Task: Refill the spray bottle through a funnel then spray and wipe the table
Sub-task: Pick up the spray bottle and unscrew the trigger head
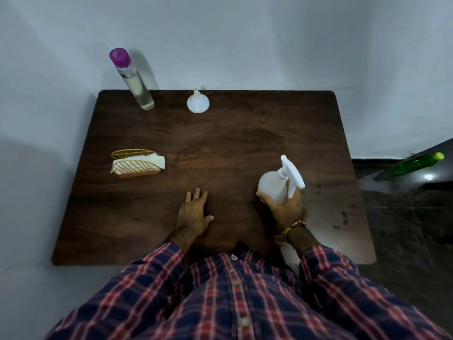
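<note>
Head view: right hand [285, 208] grips the sprayer [277, 185] low on its body, near the table's [220, 143] right front. Left hand [193, 212] rests flat, fingers straight, holding nothing. Sprayer judged light, smooth plastic; hold at the body. Funnel [198, 103] and refill bottle [133, 79] stand at the rear. No legible writing.

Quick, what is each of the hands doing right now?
Left hand: open, fingers straight, flat on the dark wooden table.
Right hand: gripping the translucent white plastic spray bottle.
</note>
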Tool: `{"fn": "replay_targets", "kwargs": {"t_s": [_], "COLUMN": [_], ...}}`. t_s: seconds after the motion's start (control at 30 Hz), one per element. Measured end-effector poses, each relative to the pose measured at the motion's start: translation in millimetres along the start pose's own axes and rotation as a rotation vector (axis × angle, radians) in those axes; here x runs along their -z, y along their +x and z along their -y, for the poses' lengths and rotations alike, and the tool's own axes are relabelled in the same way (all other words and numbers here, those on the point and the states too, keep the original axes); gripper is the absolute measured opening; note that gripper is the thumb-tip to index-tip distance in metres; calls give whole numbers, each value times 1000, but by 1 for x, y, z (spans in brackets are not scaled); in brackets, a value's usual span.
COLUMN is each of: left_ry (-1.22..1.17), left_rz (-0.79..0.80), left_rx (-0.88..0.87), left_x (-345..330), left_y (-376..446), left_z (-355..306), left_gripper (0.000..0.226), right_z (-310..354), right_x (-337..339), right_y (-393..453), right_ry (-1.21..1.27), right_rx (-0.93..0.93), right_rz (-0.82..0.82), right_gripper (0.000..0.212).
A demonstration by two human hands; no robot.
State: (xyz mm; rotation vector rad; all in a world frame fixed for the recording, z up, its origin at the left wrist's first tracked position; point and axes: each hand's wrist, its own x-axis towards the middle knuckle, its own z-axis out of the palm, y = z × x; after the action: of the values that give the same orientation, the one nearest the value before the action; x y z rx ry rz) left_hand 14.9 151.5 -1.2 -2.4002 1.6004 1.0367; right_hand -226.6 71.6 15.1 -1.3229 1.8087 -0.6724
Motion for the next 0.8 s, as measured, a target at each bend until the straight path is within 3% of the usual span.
{"fn": "replay_targets", "kwargs": {"t_s": [0.2, 0.8], "left_ry": [7, 35], "left_rz": [135, 112], "left_rx": [14, -9], "left_x": [10, 5], "left_y": [8, 1], "left_z": [-2, 1], "left_gripper": [94, 91], "right_z": [3, -1], "right_x": [-2, 6], "right_y": [4, 2], "right_ry": [55, -120], "right_rx": [45, 115], "right_rz": [10, 36], "right_gripper": [97, 93]}}
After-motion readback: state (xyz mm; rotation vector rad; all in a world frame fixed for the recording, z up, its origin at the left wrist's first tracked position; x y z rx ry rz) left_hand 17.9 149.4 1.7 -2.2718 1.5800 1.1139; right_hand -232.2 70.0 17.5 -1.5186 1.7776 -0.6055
